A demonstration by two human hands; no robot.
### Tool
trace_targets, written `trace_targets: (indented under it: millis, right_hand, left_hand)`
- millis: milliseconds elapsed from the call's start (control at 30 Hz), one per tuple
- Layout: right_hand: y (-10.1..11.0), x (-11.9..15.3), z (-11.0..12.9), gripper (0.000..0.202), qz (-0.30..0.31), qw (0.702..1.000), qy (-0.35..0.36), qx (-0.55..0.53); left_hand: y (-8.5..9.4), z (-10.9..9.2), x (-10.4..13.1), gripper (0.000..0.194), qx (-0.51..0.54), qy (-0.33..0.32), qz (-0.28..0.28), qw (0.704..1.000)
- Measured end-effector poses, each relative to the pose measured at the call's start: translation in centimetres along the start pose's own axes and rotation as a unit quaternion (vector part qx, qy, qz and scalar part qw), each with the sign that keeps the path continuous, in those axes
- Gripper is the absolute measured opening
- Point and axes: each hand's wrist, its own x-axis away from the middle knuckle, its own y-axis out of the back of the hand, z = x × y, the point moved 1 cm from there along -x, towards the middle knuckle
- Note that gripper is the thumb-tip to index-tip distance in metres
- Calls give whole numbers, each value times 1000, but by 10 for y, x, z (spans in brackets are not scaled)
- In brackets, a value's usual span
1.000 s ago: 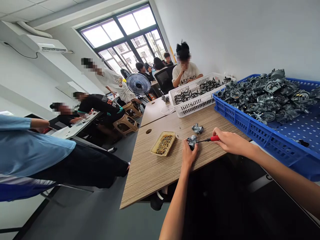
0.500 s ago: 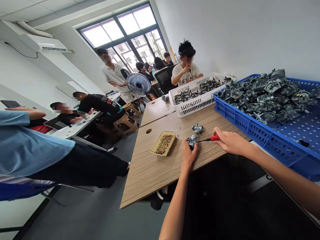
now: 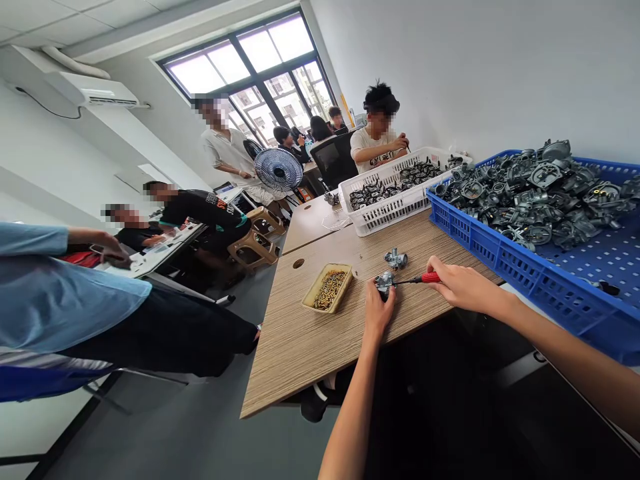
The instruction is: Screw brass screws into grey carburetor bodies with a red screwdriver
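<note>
My left hand (image 3: 377,310) grips a small grey metal carburetor part (image 3: 384,283) against the wooden table (image 3: 310,333). My right hand (image 3: 463,287) holds a red-handled screwdriver (image 3: 425,278) whose tip meets that part. A second small metal part (image 3: 395,258) lies just beyond them. A shallow tan tray of brass screws (image 3: 328,287) sits to the left of my left hand.
A blue crate (image 3: 500,260) heaped with grey metal castings stands at the right. A white basket (image 3: 395,203) of dark parts is behind it. A person sits at the far end of the table; others sit and stand at left, near a fan (image 3: 277,169).
My hands and the screwdriver have stayed almost still. The standing person in white moved right toward the fan. The seated person at the far end lowered a hand from the face.
</note>
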Motion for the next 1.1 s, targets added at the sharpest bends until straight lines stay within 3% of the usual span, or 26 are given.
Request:
trace_targets:
  millis: [167, 400, 633, 867, 1100]
  right_hand:
    - [-1, -3, 0, 17, -10, 999, -23, 20]
    - [-2, 0, -3, 14, -2, 1000, 13, 2]
    - [-4, -3, -1, 17, -19, 999, -22, 14]
    - [-2, 0, -2, 15, -1, 1000, 9, 3]
    - [-4, -3, 0, 16, -18, 999, -29, 15]
  left_hand:
    - [0, 2, 0, 34, -9, 1, -3, 1000]
    - [0, 1, -1, 32, -9, -3, -2, 1000]
    - [1, -1, -1, 30, -14, -6, -1, 1000]
    - [1, -2, -1, 32, -9, -2, 0, 1000]
    - [0, -1, 0, 33, -6, 2, 0, 1000]
